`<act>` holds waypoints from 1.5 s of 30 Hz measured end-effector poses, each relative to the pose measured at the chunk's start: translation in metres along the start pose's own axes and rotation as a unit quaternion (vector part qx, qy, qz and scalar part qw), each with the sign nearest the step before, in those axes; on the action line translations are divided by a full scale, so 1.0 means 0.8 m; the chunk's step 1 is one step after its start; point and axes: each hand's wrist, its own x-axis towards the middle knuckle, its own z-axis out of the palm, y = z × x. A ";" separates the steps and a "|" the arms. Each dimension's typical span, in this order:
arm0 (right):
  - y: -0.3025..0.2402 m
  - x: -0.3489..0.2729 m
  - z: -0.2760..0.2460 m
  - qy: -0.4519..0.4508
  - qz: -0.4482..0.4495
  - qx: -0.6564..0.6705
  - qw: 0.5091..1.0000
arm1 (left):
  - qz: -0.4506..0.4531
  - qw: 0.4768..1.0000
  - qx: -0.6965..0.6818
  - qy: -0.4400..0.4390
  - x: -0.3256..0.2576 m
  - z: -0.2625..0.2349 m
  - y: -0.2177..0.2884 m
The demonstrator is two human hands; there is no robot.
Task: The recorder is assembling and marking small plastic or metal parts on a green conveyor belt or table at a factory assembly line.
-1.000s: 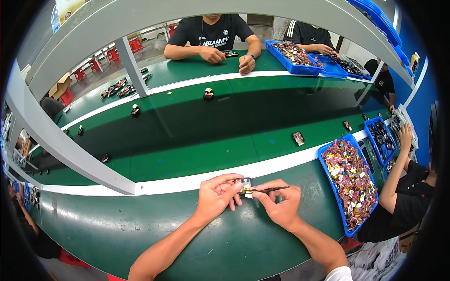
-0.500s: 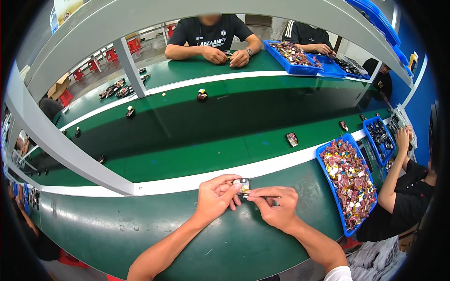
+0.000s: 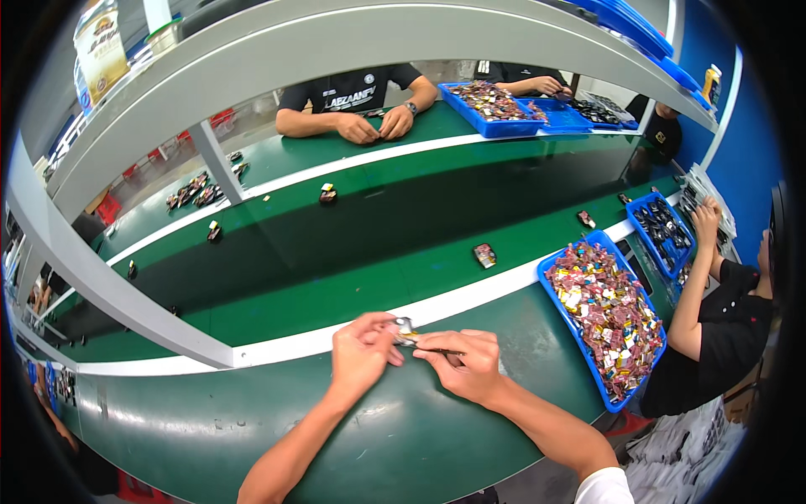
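Note:
Just above the near edge of the green workbench, my left hand [image 3: 359, 351] pinches a small black-cased electronic device [image 3: 405, 326] with pale and yellowish parts showing. My right hand [image 3: 470, 363] grips a thin dark tool [image 3: 440, 349], whose exact kind I cannot make out. The tool's tip meets the device or lies right beside it. Fingers cover part of the device, and some blur hides its details.
To the right, a blue tray [image 3: 573, 338] holds many small reddish boards. Behind it stands another blue tray [image 3: 690, 252] of black parts, near a co-worker's arm [image 3: 690, 323]. Similar devices [image 3: 484, 255] lie along the green conveyor belt [image 3: 403, 294]. A grey post [image 3: 134, 290] rises at left.
The view has shifted, so the surroundings sit further left. In my left hand the device has tilted and shows less of its face. Both hands keep their hold.

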 end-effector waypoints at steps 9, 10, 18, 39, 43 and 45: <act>0.007 -0.002 -0.005 0.022 0.050 0.002 0.999 | 0.062 0.931 0.287 0.216 0.125 -0.137 0.030; 0.008 -0.001 -0.002 0.034 0.031 0.011 0.999 | 0.044 0.908 0.346 0.234 0.128 -0.145 0.033; 0.010 -0.007 0.003 0.033 0.001 0.012 0.999 | 0.274 0.810 0.506 0.110 0.167 -0.024 0.044; 0.007 -0.009 0.004 -0.009 0.051 0.045 0.998 | -0.054 0.957 0.181 -0.221 0.189 0.094 0.053; -0.003 -0.010 -0.005 -0.032 0.149 0.082 0.985 | -0.064 0.980 0.083 -0.171 0.130 0.062 0.046; 0.000 -0.012 0.005 -0.020 0.205 0.180 0.962 | -0.046 0.991 0.044 -0.118 0.086 0.034 0.042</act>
